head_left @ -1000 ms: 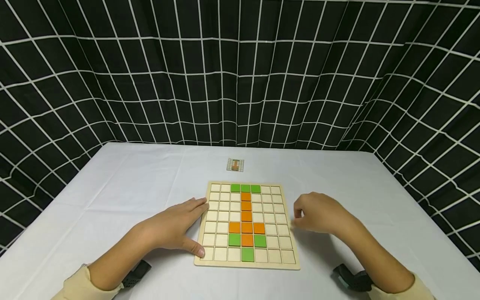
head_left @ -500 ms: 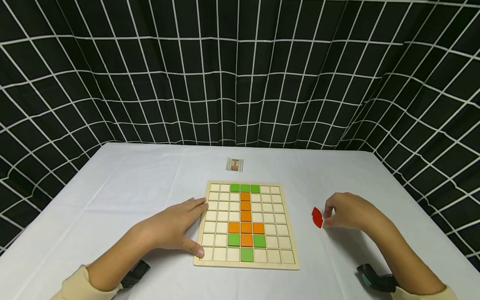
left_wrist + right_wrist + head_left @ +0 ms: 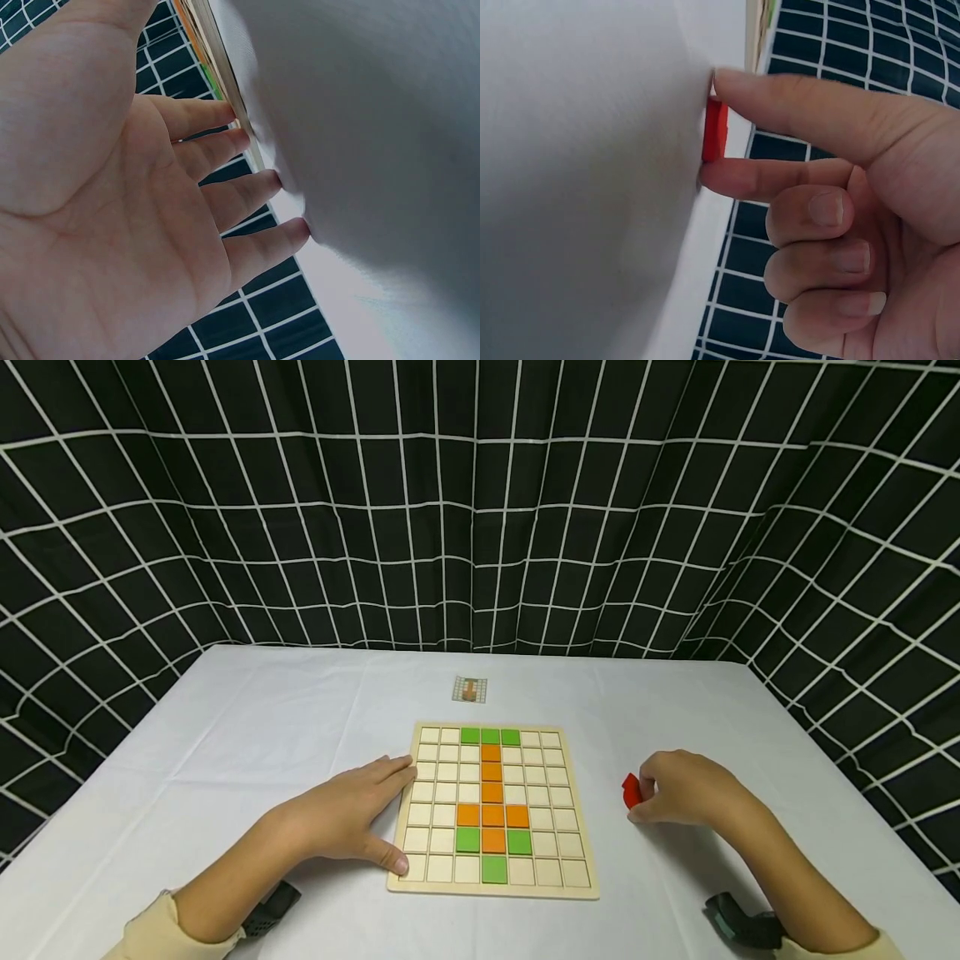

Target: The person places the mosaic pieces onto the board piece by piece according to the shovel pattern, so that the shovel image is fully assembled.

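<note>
A square wooden grid board (image 3: pixel 431 887) lies on the white table, with orange tiles (image 3: pixel 492 815) and green tiles (image 3: pixel 494 869) filling some of its cells. My left hand (image 3: pixel 337 814) rests along the board's left edge, thumb on the lower left corner and fingers extended. In the left wrist view its fingertips (image 3: pixel 268 180) reach the cloth beside the board. Right of the board, my right hand (image 3: pixel 686 789) pinches a small red piece (image 3: pixel 715 129) with thumb and index finger, down at the cloth. Its other fingers are curled into the palm.
A small patterned card (image 3: pixel 469 690) lies behind the board. White cloth (image 3: pixel 262 718) covers the table, and a black curtain (image 3: pixel 450 527) with a white grid rises behind it and at both sides. Dark wrist devices (image 3: pixel 742 922) sit under the forearms.
My right hand has moved right, away from the board's edge, then slightly left onto the red piece, which came into view beside it. The left hand and board have stayed nearly still.
</note>
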`<state>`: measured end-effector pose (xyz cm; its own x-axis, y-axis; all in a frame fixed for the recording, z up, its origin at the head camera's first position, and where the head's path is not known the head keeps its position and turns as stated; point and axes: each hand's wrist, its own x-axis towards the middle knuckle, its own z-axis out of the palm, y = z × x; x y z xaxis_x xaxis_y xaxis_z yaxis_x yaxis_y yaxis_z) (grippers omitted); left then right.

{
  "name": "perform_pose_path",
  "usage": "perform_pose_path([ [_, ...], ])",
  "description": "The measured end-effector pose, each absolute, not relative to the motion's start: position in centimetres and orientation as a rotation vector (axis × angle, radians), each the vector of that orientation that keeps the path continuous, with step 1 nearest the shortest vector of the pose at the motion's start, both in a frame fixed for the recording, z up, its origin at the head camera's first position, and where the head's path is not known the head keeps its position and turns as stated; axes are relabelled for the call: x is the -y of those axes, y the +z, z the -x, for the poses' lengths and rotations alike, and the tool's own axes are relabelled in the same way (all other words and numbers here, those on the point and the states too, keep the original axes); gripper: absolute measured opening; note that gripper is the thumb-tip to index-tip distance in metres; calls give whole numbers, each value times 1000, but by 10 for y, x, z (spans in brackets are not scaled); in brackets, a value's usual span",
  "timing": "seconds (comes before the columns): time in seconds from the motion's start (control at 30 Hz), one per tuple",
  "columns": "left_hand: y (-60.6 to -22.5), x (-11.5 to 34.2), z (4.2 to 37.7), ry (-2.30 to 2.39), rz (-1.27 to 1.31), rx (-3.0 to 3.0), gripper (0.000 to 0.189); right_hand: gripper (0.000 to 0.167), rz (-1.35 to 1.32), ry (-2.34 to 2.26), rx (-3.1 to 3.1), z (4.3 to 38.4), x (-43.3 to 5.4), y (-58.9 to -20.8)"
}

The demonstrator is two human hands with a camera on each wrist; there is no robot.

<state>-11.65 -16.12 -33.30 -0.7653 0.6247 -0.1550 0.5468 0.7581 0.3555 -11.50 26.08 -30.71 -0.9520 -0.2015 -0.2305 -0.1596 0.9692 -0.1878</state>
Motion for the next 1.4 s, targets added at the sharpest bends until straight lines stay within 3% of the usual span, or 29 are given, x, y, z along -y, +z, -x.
perform_pose_path([
  [1.4, -331, 161, 116, 434, -916, -2687, 121, 21, 452, -255, -2897, 104, -234, -299],
])
